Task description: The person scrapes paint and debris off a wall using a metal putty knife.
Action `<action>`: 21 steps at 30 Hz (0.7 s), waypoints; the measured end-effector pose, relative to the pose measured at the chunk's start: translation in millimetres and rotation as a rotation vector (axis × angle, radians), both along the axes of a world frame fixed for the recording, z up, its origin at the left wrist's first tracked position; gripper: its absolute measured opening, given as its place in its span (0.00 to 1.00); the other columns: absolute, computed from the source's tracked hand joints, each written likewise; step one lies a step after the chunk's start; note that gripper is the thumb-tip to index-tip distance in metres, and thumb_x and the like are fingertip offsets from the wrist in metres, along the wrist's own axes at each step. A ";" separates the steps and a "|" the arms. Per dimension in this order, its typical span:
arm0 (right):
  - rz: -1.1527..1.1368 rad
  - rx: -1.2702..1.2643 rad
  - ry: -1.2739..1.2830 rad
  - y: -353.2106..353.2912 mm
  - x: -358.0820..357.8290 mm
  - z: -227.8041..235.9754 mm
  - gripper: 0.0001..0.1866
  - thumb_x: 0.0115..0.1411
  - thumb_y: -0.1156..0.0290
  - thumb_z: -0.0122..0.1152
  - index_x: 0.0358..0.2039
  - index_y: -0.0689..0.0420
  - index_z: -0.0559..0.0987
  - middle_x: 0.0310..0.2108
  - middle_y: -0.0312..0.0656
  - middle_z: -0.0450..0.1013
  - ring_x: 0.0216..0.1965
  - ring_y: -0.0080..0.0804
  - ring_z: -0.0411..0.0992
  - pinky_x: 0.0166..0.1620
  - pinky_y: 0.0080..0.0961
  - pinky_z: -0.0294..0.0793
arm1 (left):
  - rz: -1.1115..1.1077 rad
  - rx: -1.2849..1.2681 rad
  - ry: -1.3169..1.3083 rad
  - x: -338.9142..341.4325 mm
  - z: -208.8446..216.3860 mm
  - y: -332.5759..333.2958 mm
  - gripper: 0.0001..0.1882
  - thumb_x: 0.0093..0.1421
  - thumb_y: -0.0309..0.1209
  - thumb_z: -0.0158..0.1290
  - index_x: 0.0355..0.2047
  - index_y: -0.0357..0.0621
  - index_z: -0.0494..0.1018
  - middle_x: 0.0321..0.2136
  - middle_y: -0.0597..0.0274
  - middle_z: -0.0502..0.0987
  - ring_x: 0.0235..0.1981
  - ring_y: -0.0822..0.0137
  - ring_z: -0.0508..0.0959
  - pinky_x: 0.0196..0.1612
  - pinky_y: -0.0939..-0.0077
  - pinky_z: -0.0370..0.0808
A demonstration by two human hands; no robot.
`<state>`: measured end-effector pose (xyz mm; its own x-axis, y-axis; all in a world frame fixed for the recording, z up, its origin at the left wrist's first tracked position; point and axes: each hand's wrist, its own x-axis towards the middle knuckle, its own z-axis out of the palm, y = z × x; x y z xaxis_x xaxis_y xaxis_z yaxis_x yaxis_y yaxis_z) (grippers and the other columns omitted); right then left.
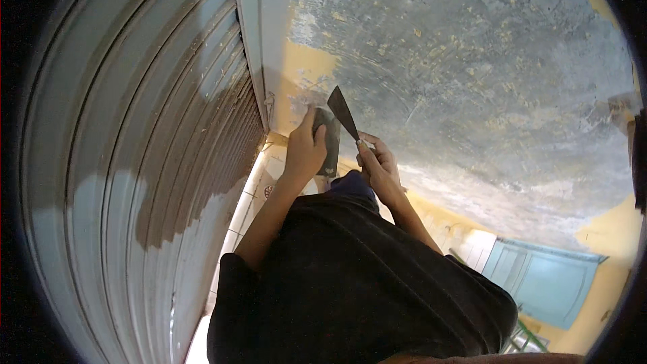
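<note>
My left hand (305, 152) is closed on the edge of a flat grey rectangular trowel (331, 152), held upright; its handle does not show. In my right hand (381, 170) is a putty knife (343, 110), its triangular blade pointing up and to the left, just above the trowel's right edge. The two tools lie close together, but whether they touch I cannot tell. Beyond them rises a yellow wall (311, 62), largely covered with rough grey plaster (458, 81). Flecks of yellow show through the plaster.
A ribbed metal shutter (155, 135), partly in brown shadow, runs along my left. Its pale frame post (251, 34) meets the wall. Light floor tiles (246, 205) with a round drain (268, 191) lie below. A light blue cabinet or door (539, 280) is at the lower right.
</note>
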<state>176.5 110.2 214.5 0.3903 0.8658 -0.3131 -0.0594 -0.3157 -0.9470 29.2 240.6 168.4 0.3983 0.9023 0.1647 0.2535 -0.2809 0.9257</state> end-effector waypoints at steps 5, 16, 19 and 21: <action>-0.113 0.021 -0.262 13.9 -14.5 7.2 0.20 0.74 0.62 0.52 0.59 0.61 0.75 0.22 0.26 0.63 0.20 0.11 0.56 0.23 0.16 0.54 | -0.231 -0.051 0.016 10.9 18.7 14.1 0.34 0.65 0.25 0.49 0.70 0.32 0.55 0.49 0.28 0.76 0.48 0.33 0.78 0.51 0.51 0.74; -0.082 -0.162 -0.475 26.5 -35.4 50.5 0.20 0.71 0.67 0.51 0.59 0.64 0.75 0.35 0.61 0.79 0.29 0.36 0.78 0.37 0.33 0.76 | -0.265 0.063 -0.128 25.6 8.1 11.1 0.33 0.64 0.24 0.49 0.69 0.32 0.58 0.53 0.28 0.74 0.53 0.36 0.77 0.54 0.55 0.74; -0.068 -0.168 -0.550 28.2 -33.6 46.2 0.20 0.71 0.67 0.51 0.58 0.66 0.74 0.35 0.63 0.79 0.30 0.42 0.79 0.38 0.34 0.77 | -0.308 -0.094 -0.103 26.8 16.4 12.3 0.33 0.64 0.25 0.49 0.70 0.32 0.57 0.51 0.27 0.75 0.51 0.37 0.79 0.50 0.57 0.76; -0.079 -0.161 -0.526 31.2 -37.5 52.0 0.20 0.71 0.68 0.51 0.58 0.66 0.74 0.35 0.64 0.78 0.30 0.43 0.79 0.39 0.34 0.77 | -0.300 -0.029 -0.114 26.0 17.4 14.5 0.33 0.65 0.26 0.49 0.70 0.33 0.56 0.48 0.26 0.76 0.49 0.37 0.80 0.48 0.59 0.77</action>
